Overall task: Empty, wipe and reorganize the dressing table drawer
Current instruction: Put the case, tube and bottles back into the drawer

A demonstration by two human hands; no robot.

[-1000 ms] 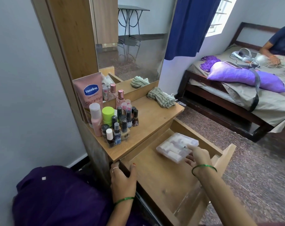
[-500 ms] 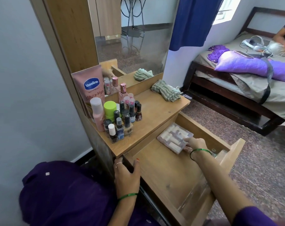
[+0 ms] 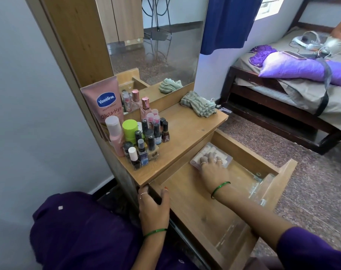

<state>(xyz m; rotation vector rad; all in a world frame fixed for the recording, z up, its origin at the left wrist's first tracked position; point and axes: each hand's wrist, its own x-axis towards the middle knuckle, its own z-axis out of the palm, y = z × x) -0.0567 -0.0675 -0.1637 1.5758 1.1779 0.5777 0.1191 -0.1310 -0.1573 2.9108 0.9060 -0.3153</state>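
1. The wooden dressing table [image 3: 187, 121] stands against the wall, with a tall mirror [image 3: 156, 45] above its top.
2. The drawer [image 3: 195, 203] is pulled out wide; its wooden bottom is mostly bare.
3. A striped cloth [image 3: 198, 103] lies crumpled at the far right corner of the table top.
4. A pink Vaseline tube [image 3: 105, 102] leans at the back left, and a group of nail polish bottles [image 3: 146, 141] stands just in front of it.
5. The left hand [image 3: 153, 205] grips the near left corner of the drawer, thumb inside, fingers outside.
6. The right hand [image 3: 212, 168] rests flat with straight fingers on a clear plastic box [image 3: 206, 152] in the far corner of the drawer.
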